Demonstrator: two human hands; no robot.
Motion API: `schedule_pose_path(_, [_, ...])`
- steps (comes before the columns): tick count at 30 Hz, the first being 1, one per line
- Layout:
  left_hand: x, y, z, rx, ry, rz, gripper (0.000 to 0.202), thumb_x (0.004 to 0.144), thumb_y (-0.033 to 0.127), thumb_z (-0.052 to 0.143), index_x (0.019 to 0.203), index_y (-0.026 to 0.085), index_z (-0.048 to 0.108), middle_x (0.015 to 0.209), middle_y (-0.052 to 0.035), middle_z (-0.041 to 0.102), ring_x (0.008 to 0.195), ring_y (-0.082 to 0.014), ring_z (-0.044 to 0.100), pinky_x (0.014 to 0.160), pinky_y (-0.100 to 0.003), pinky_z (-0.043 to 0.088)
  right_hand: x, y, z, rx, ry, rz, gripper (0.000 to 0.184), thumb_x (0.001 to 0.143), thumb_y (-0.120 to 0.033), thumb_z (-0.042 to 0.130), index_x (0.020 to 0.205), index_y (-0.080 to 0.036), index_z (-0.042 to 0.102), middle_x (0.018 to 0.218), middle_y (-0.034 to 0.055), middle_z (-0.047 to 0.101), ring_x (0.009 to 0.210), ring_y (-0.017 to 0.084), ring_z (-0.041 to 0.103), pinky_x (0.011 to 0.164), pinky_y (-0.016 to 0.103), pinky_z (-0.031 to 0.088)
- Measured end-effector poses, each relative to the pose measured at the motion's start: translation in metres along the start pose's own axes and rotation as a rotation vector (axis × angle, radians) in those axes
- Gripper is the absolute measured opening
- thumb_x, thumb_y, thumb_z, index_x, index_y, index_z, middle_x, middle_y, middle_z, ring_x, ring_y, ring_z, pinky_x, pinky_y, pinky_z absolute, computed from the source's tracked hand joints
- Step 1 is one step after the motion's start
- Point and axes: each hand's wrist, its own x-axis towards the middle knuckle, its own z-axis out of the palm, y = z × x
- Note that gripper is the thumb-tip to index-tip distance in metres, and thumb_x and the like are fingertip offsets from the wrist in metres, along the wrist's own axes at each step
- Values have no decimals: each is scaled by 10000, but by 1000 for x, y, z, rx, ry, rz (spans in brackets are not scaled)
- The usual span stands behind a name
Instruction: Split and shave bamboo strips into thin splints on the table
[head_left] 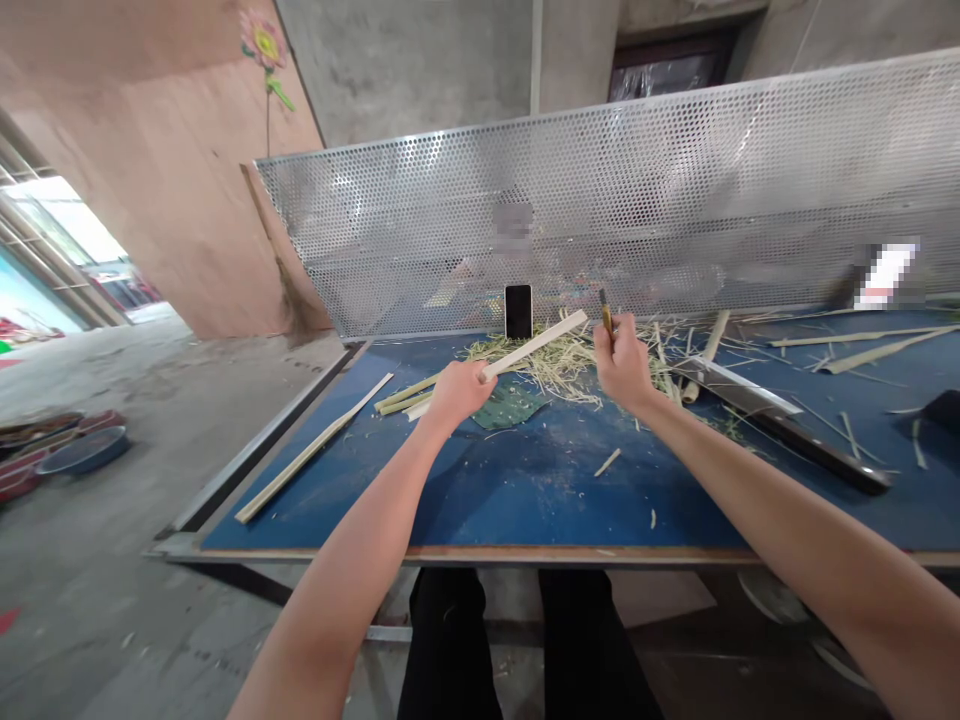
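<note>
My left hand (459, 392) is closed around a pale, flat bamboo strip (536, 345), which slants up to the right. In my closed right hand (624, 362) is a small slim knife-like tool (605, 308) with a yellowish body and a dark tip, pointing upward. Its lower part is hidden in my fist. The strip's far end lies just left of the tool, apart from it. Below and behind both hands, bamboo shavings (566, 372) are heaped on the blue tabletop (525, 500). A dark green cloth-like piece (506, 405) lies beside my left hand.
A large knife (795, 430) with a dark handle lies at right, near more strips (885, 350). Another strip (315, 450) rests at left. A phone (517, 312) stands against the perforated metal panel (600, 200). A broom (289, 295) leans by the wall.
</note>
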Motion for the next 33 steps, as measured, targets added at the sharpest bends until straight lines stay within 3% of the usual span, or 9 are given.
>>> schedule_pose_path(5, [2,0,4,-2,-13,-21,275,1035,367,583,948,193,778,822,-94,762,843,-239,719,744,-306,490,0,-5,-1,-2,-114,-68,600,1123,-621,233,1144,-240,696,718,61,631,643,251,607,715,379,426])
schedule_pose_path(9, [4,-1,8,8,-6,-9,282,1028,375,595,915,194,781,841,-102,766,866,-246,729,767,-310,500,-4,-11,2,20,-206,-116,658,1116,-633,190,959,-240,693,685,62,631,642,235,601,726,362,438])
schedule_pose_path(12, [5,-1,9,24,-21,2,285,1030,361,587,933,188,793,855,-108,773,877,-255,737,783,-318,508,-6,-12,6,30,-209,-111,672,1111,-674,169,924,-251,657,669,52,611,642,232,591,710,352,432])
schedule_pose_path(17, [6,-2,9,55,-35,-1,283,1027,338,582,960,181,807,922,-124,798,909,-266,751,790,-319,521,-4,0,10,12,-69,-14,614,1125,-617,145,895,-264,590,710,57,601,667,238,581,692,351,409])
schedule_pose_path(23, [10,-6,16,70,-77,-71,307,1028,377,598,1008,170,823,969,-145,810,909,-263,771,755,-285,537,0,12,10,-131,-173,-148,433,1096,-475,329,872,-250,624,684,52,605,653,225,560,675,336,352])
schedule_pose_path(25, [12,-9,17,77,-64,-103,309,1033,369,588,1010,173,826,989,-150,813,936,-266,777,771,-283,548,-1,10,12,-135,-242,-181,426,1093,-461,347,841,-246,614,689,57,622,646,217,547,668,334,344])
schedule_pose_path(30, [12,-14,18,71,-28,-152,313,1033,375,587,1052,175,827,983,-163,809,936,-285,782,797,-314,570,-7,-7,22,-155,-608,-343,414,1100,-468,397,816,-245,598,751,65,673,656,203,550,649,326,333])
schedule_pose_path(33, [12,-17,20,57,-19,-150,307,1029,375,590,1048,175,823,986,-164,805,919,-285,779,796,-322,570,-12,-19,27,-143,-761,-437,403,1109,-455,412,843,-238,623,815,76,706,710,215,596,671,331,371])
